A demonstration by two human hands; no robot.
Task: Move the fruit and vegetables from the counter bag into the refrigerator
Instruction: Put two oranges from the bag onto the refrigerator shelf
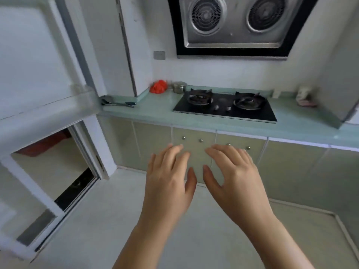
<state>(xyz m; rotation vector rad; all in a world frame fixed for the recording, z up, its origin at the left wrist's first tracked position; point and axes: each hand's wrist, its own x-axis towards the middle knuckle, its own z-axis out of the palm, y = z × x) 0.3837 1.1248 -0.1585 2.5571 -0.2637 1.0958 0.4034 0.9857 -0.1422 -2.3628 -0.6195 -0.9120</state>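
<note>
Red bag (158, 86) on counter (155, 111), far beyond empty fingers (175, 152).

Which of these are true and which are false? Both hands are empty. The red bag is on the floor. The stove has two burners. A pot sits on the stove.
1. Both hands are empty. True: the left hand and right hand hold nothing.
2. The red bag is on the floor. False: it sits on the counter.
3. The stove has two burners. True.
4. A pot sits on the stove. False: both burners are bare.
</note>
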